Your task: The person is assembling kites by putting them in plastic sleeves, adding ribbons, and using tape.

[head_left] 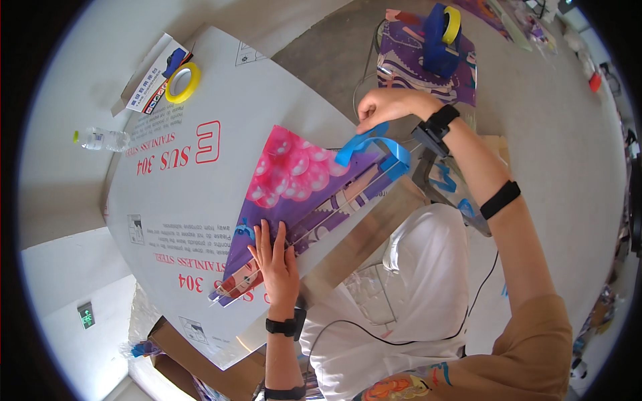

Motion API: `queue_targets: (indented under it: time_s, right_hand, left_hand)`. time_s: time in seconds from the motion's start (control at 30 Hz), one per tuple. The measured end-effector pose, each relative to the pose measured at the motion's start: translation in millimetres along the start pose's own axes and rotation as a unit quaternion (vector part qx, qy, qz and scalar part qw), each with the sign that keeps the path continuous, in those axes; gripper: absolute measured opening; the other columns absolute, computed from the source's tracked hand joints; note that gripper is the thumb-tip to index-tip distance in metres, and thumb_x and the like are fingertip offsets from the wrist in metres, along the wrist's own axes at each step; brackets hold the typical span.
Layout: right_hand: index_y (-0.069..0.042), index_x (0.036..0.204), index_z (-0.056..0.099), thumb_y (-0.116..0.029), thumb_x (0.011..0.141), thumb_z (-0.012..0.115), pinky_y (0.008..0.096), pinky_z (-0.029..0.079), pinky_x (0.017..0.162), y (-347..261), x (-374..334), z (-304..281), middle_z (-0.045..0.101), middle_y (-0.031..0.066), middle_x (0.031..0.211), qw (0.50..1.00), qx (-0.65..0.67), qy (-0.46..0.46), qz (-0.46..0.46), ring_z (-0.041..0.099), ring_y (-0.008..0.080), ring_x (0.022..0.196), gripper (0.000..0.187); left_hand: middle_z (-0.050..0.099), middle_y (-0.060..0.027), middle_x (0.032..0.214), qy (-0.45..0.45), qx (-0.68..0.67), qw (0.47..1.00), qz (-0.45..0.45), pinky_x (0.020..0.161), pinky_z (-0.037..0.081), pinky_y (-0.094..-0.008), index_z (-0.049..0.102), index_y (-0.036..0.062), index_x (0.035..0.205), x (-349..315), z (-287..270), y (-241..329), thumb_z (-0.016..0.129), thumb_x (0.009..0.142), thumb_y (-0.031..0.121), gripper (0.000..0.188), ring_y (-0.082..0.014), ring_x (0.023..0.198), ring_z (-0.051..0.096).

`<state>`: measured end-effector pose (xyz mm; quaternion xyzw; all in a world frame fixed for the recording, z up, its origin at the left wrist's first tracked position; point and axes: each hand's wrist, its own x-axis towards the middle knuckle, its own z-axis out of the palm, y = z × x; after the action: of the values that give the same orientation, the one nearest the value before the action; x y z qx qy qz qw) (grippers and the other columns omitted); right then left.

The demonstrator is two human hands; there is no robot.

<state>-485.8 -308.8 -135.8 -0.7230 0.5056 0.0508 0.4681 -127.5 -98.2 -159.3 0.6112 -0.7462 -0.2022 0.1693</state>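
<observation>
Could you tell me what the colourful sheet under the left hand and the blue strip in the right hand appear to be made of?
The colourful sheet looks like a glossy printed plastic film or coated paper: it lies flat under the left hand and shows a slight sheen. The blue strip, pinched by the right hand, seems to be thin plastic tape or backing film, since it curls in smooth loops. Neither is certain.

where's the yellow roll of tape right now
In the head view the yellow roll of tape lies upper left on the grey printed sheet, beside a small printed box.

Pink-and-purple printed sheet [301, 200] flat on white panel [200, 187], curled blue tape strip [371, 148] at its upper corner
</observation>
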Motion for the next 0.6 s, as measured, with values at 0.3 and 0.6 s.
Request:
queue_targets:
  time_s: [0.3,0.6]
  right_hand:
    - [-0.005,0.086,0.068,-0.014,0.085,0.067,0.0423,0.042,0.095,-37,-67,4,0.066,0.0054,0.071,0.983,-0.072,0.107,-0.128,0.063,0.0202,0.067,0.009]
    - [-0.01,0.092,0.071,-0.019,0.081,0.07,0.0407,0.041,0.096,4,-46,38,0.069,0.0092,0.081,0.941,-0.218,0.238,-0.101,0.063,0.0279,0.088,0.015]
  left_hand:
    - [0.035,-0.0152,0.15,0.003,-0.002,1.0,0.001,0.114,0.014,-0.0578,0.05,0.0132,0.138,-1,0,0,0.052,0.093,0.008,0.046,-0.0361,0.142,0.027]
    - [0.035,-0.0135,0.151,0.009,0.003,1.0,0.005,0.115,0.014,-0.057,0.05,0.0138,0.138,-1,1,-2,0.052,0.093,0.008,0.046,-0.0343,0.142,0.027]
